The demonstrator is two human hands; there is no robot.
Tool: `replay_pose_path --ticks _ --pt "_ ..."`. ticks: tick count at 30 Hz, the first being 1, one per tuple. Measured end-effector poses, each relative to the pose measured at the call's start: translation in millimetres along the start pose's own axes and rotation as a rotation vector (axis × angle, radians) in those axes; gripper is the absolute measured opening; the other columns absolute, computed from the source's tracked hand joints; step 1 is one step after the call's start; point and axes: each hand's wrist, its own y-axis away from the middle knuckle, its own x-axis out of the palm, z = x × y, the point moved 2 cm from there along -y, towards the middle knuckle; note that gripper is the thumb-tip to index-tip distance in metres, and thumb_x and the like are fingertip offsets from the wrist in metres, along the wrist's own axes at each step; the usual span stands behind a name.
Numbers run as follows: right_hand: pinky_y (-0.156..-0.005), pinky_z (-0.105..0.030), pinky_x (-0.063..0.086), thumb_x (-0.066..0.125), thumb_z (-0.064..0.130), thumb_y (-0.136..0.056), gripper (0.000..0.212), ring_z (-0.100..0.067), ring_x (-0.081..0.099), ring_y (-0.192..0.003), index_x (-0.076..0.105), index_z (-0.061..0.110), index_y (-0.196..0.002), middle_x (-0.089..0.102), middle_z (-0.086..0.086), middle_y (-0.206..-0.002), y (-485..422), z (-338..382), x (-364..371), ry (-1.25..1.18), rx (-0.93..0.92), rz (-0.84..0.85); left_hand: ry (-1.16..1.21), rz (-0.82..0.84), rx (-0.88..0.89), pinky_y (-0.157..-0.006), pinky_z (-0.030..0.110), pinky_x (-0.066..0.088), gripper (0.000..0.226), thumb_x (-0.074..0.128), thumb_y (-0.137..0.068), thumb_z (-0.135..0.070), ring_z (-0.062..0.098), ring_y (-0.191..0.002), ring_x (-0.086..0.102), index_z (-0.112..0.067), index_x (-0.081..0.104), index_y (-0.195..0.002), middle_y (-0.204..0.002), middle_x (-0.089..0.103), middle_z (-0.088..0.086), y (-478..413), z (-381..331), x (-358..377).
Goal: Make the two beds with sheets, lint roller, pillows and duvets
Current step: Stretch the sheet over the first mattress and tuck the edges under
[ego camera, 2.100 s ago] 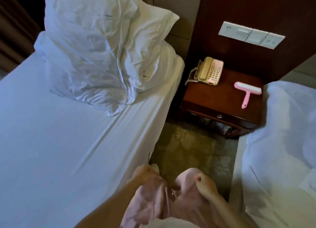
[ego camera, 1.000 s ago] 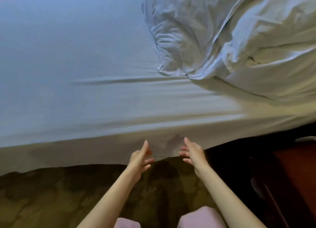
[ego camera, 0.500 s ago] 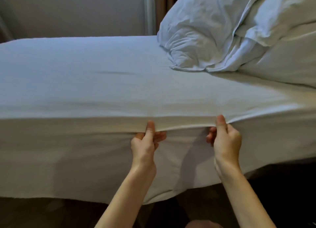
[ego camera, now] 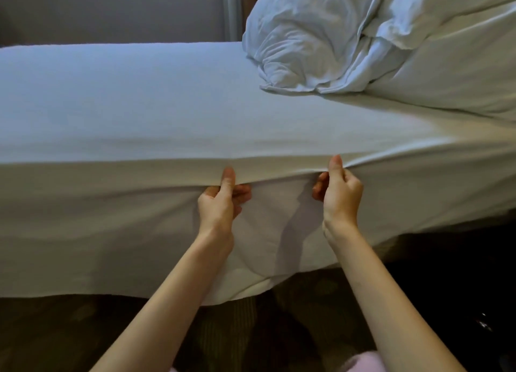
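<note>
I am pinching the sheet (ego camera: 139, 114) along the mattress's near edge, left hand (ego camera: 219, 201) and right hand (ego camera: 339, 197) side by side, slack hanging below.

fingers (ego camera: 242, 190) partly tucked under sheet (ego camera: 134, 103) fold, pillow (ego camera: 458, 75) cut off at right edge

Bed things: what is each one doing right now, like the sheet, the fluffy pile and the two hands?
sheet: spread smooth over the bed, near side hanging loose, not tucked.
left hand: pinches the sheet at the bed's edge, thumb on top.
right hand: pinches the sheet at the same edge, thumb on top.
duvet: crumpled in a heap at the bed's right end.
pillow: lying by the heap, partly under it.
</note>
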Motion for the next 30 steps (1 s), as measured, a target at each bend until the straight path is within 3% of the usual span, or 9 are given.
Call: replay_pose_path --ticks 5,10,14,16,19,21,23,27,30 --pt "-0.04 -0.017 0.037 0.04 0.032 -0.101 0.048 -0.011 0.043 -0.038 0.048 0.01 -0.058 0.048 -0.004 -0.047 13 -39 -3 -0.004 0.113 -0.047 -0.206 0.134 -0.183 -0.067 0.025 0.043 0.04 0.048 -0.093 -0.049 0.008 -0.075 0.066 -0.018 0.065 -0.076 -0.08 0.07 -0.005 -5 31 -9" --pt "-0.074 -0.039 0.049 0.052 0.033 -0.094 0.035 -0.025 0.058 -0.069 0.057 0.014 -0.066 0.061 -0.006 -0.063 19 -80 -22 0.308 0.271 0.015 -0.281 0.15 -0.496 -0.065 0.025 0.04 0.05 0.048 -0.086 -0.063 0.005 -0.082 0.062 -0.016 0.063 -0.093 -0.096 0.067 -0.009 -17 65 -40" --pt "-0.062 -0.032 0.052 0.069 0.046 -0.08 0.06 -0.028 0.063 -0.084 0.052 0.0 -0.116 0.062 -0.017 -0.103 7 -89 -37 0.193 0.46 -0.138 -0.17 0.165 -0.661 -0.07 0.025 0.045 0.06 0.056 -0.073 -0.068 0.011 -0.09 0.06 -0.01 0.058 -0.088 -0.093 0.06 0.002 -25 78 -54" --pt "-0.055 -0.03 0.052 0.067 0.04 -0.084 0.05 -0.03 0.064 -0.086 0.053 0.001 -0.112 0.061 -0.015 -0.101 0 -90 -41 0.179 0.5 -0.15 -0.09 0.13 -0.618 -0.087 0.025 0.042 0.044 0.055 -0.088 -0.051 0.014 -0.112 0.057 -0.011 0.058 -0.108 -0.114 0.062 0.004 -29 85 -54" --pt "-0.052 -0.029 0.049 0.056 0.025 -0.095 0.028 -0.021 0.058 -0.062 0.057 0.005 -0.075 0.059 -0.008 -0.071 -4 -87 -41 0.206 0.482 -0.163 -0.084 -0.006 -0.546 -0.076 0.022 0.039 0.026 0.055 -0.095 -0.031 0.006 -0.085 0.062 -0.017 0.056 -0.117 -0.085 0.068 -0.007 -32 94 -53" --pt "-0.052 -0.029 0.049 0.054 0.019 -0.096 0.033 -0.016 0.055 -0.055 0.053 0.009 -0.065 0.057 -0.006 -0.063 -5 -86 -43 0.209 0.469 -0.187 -0.069 -0.033 -0.535 -0.065 0.021 0.036 0.01 0.053 -0.096 -0.026 0.0 -0.069 0.057 -0.018 0.058 -0.099 -0.058 0.066 -0.011 -32 95 -52" --pt "-0.054 -0.029 0.048 0.052 0.014 -0.095 0.031 -0.016 0.055 -0.054 0.053 0.009 -0.064 0.057 -0.006 -0.062 -4 -84 -44 0.193 0.474 -0.181 -0.085 -0.018 -0.518 -0.056 0.02 0.033 0.017 0.051 -0.097 -0.024 0.0 -0.059 0.055 -0.018 0.055 -0.083 -0.045 0.062 -0.012 -32 98 -53" --pt "-0.051 -0.028 0.047 0.044 0.0 -0.089 0.027 -0.02 0.053 -0.052 0.053 0.006 -0.064 0.055 -0.01 -0.06 1 -90 -54 0.196 0.586 -0.182 -0.27 -0.031 -0.51 -0.049 0.021 0.029 0.026 0.051 -0.097 -0.024 0.006 -0.054 0.043 -0.013 0.054 -0.074 -0.05 0.062 -0.008 -26 109 -62" --pt "-0.053 -0.03 0.043 0.037 0.002 -0.091 0.026 -0.02 0.051 -0.056 0.049 0.006 -0.068 0.051 -0.01 -0.066 7 -100 -60 0.088 0.766 -0.176 -0.344 -0.043 -0.507 -0.05 0.022 0.029 0.023 0.051 -0.097 -0.026 0.007 -0.053 0.041 -0.01 0.06 -0.084 -0.062 0.059 -0.005 -24 113 -64"
